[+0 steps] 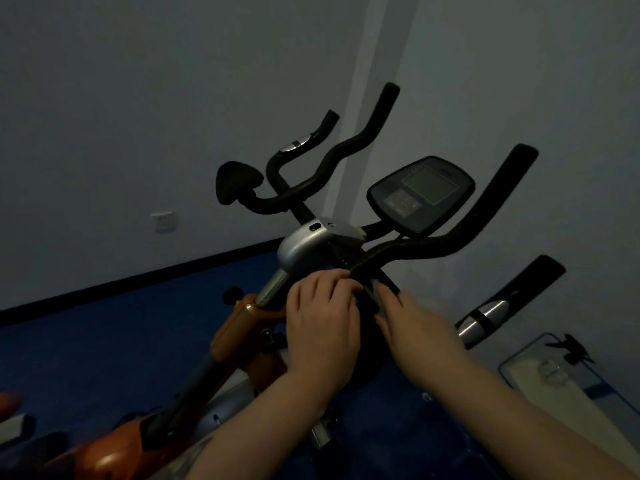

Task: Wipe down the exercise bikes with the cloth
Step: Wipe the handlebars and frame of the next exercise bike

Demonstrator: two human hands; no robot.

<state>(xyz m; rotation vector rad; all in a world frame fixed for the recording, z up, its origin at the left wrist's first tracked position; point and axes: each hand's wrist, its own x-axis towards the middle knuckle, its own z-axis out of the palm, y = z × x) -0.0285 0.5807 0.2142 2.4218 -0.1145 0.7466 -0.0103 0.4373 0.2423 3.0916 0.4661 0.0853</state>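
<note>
Two hands meet at the bike's (304, 251) handlebar (415, 249) junction. Left hand (320, 323), fingers curled, and blurred right hand (412, 322) appear to press a dark cloth (372, 296) there; their grips are unclear. Risk: the dim light hides missed spots, or the cloth slips off. Beside the floor's right edge, a clear box (512, 362) holds something pale.
</note>
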